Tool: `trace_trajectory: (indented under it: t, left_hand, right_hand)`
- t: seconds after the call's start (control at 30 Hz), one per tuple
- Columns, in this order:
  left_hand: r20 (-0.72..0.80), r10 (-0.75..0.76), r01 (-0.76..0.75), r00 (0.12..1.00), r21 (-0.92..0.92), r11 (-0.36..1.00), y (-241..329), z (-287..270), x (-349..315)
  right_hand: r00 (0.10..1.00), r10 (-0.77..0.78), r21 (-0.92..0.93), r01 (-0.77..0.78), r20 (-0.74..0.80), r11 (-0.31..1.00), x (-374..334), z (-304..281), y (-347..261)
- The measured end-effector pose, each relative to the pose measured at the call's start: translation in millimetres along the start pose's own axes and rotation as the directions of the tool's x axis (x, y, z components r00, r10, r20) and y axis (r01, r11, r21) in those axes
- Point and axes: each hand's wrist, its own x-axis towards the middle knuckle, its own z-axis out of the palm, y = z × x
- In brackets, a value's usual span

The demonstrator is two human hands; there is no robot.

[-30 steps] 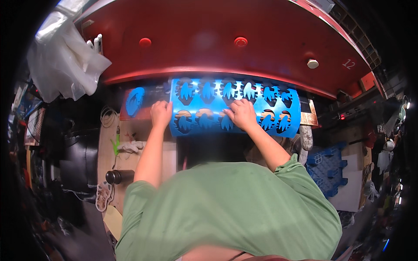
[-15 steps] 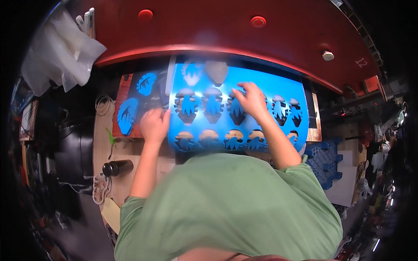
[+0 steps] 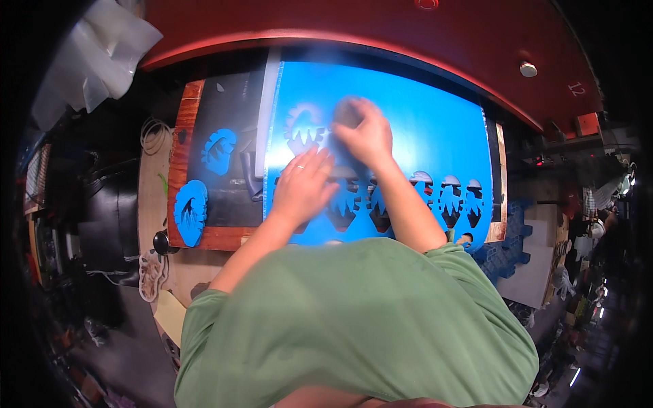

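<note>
A large blue sheet (image 3: pixel 435 115) lies on a dark board, with rows of tooth-edged cutouts along its near part. My right hand (image 3: pixel 371 136) is closed round a grey-brown rounded cutting die (image 3: pixel 347 112) on the sheet, its details blurred. Just left of it, one cutout (image 3: pixel 303 132) breaks the sheet's upper area. My left hand (image 3: pixel 304 182) lies over the sheet's left part, fingers stretched out and somewhat blurred, hiding some cutouts. Two blue cut pieces, a smaller one (image 3: pixel 219 151) and a larger one (image 3: pixel 190 212), rest at the left of the board.
A red machine beam (image 3: pixel 326 20) spans the far side above the sheet. White plastic film (image 3: pixel 102 54) hangs at the upper left. The board has a reddish wooden edge (image 3: pixel 190 109). A blue plastic pallet (image 3: pixel 507 248) stands low at the right.
My left hand has moved from the sheet's left edge onto the sheet. My right hand has gone from over the cutouts to the die and closed on it. The whole view has shifted.
</note>
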Motion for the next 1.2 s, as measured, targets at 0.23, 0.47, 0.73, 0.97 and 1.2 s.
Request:
trace_trajectory:
  t: [0.23,0.47,0.73,0.97,1.2]
  left_hand:
    - [-0.010,-0.018,0.018,1.000,-0.041,0.999,1,-3,-6]
    - [-0.064,-0.073,0.066,0.995,-0.095,0.993,11,0,18]
    - [0.087,-0.110,0.110,0.990,0.004,0.994,14,12,49]
    - [0.046,-0.062,0.063,0.997,-0.029,0.998,0,16,41]
    - [-0.029,-0.003,0.002,1.000,-0.036,0.999,-2,17,33]
  right_hand:
    - [0.896,0.318,0.923,-0.364,0.310,0.127,17,-30,47]
    - [0.870,0.249,0.903,-0.392,0.426,-0.175,6,-37,57]
    - [0.870,0.259,0.905,-0.422,0.420,-0.053,4,-70,46]
    - [0.954,0.265,0.786,-0.269,0.139,0.557,-3,-63,51]
    - [0.986,-0.065,-0.287,0.019,-0.151,0.958,-17,-27,56]
